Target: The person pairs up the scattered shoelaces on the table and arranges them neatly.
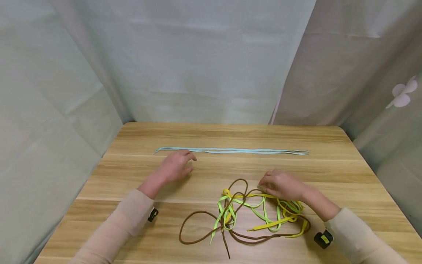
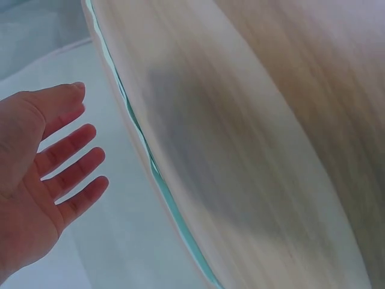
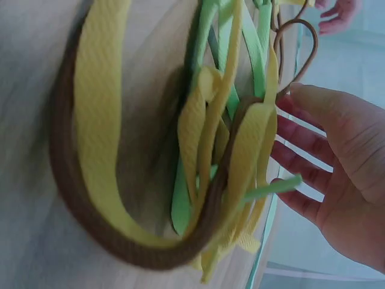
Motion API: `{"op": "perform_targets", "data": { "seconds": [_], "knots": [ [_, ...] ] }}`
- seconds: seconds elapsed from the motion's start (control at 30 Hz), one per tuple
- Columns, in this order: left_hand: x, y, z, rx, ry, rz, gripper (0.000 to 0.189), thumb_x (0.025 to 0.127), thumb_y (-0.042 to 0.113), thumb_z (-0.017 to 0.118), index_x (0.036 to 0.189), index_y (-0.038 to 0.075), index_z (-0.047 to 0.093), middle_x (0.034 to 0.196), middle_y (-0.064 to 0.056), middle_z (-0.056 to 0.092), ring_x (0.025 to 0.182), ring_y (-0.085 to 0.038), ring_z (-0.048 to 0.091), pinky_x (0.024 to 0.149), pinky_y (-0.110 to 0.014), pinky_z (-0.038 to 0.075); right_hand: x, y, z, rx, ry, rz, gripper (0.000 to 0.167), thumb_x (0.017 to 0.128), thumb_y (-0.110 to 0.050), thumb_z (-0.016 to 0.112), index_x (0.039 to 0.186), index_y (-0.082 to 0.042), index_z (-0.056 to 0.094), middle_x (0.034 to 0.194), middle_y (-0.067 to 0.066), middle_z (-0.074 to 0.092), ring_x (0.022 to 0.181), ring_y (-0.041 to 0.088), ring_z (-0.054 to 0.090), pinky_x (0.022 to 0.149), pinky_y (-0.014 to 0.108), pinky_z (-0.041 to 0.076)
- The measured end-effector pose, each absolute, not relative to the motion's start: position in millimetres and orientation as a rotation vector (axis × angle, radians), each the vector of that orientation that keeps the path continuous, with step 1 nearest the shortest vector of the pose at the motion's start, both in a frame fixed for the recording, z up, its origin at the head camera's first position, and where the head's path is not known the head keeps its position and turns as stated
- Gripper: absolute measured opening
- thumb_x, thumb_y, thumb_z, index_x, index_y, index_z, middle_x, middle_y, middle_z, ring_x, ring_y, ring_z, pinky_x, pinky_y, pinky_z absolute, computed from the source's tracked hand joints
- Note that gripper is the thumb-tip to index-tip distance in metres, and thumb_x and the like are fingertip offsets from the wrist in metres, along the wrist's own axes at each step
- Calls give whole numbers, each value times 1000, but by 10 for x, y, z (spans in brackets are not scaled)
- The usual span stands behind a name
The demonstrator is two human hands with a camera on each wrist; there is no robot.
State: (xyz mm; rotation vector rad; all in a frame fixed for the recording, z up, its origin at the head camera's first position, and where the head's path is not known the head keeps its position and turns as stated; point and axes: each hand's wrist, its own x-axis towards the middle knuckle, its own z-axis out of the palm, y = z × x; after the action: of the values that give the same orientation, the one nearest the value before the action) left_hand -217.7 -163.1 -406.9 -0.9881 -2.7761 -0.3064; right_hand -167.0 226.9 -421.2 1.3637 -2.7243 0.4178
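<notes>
A pair of light blue shoelaces (image 1: 237,150) lies stretched out side by side across the far part of the table. My left hand (image 1: 176,165) hovers just on the near side of their left part, fingers relaxed and holding nothing. Closer to me is a loose tangle of brown (image 3: 90,226), yellow (image 3: 98,78) and bright green (image 3: 255,54) shoelaces. Over the far right edge of that tangle is my right hand (image 1: 285,185), its fingers loosely extended with nothing gripped. Whether its fingertips touch the laces I cannot tell.
The wooden table (image 1: 224,135) has light grain and rounded far corners. Pale cloth curtains (image 1: 197,66) hang behind it and on both sides. A brown loop reaches out to the left of the tangle, and lace ends trail toward the near edge.
</notes>
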Motion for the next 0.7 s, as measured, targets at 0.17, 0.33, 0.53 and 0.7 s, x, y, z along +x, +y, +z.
{"op": "perform_targets", "data": {
  "seconds": [0.17, 0.33, 0.53, 0.7],
  "knots": [
    [-2113, -1506, -4080, -1046, -2753, -331, 25, 77, 15, 73, 101, 10, 66, 105, -7, 62, 99, -25, 59, 86, -39, 47, -1642, 2221, -4247, 1389, -2729, 481, 11, 81, -15, 69, 92, -16, 69, 89, -6, 63, 80, 8, 58, 70, 25, 49],
    [-2047, -1389, -4061, -1098, -2749, -329, 24, 79, 15, 71, 101, 11, 66, 103, -4, 61, 99, -22, 58, 86, -37, 47, -1625, 2204, -4266, 1373, -2772, 520, 8, 82, -15, 69, 89, -18, 68, 89, -8, 62, 80, 8, 57, 69, 24, 49],
    [-1981, -1232, -4032, -1167, -2736, -290, 25, 80, 19, 70, 104, 13, 65, 106, -4, 62, 100, -23, 58, 89, -38, 46, -1608, 2173, -4208, 1328, -2778, 579, 7, 82, -10, 67, 87, -16, 65, 84, -9, 61, 76, 2, 56, 66, 20, 49],
    [-1933, -1084, -4014, -1230, -2713, -286, 26, 81, 21, 69, 106, 13, 64, 106, -4, 61, 99, -21, 57, 87, -36, 46, -1601, 2158, -4121, 1281, -2764, 663, 8, 83, -6, 65, 88, -12, 63, 82, -4, 64, 75, 1, 58, 64, 19, 50]
  ]
}}
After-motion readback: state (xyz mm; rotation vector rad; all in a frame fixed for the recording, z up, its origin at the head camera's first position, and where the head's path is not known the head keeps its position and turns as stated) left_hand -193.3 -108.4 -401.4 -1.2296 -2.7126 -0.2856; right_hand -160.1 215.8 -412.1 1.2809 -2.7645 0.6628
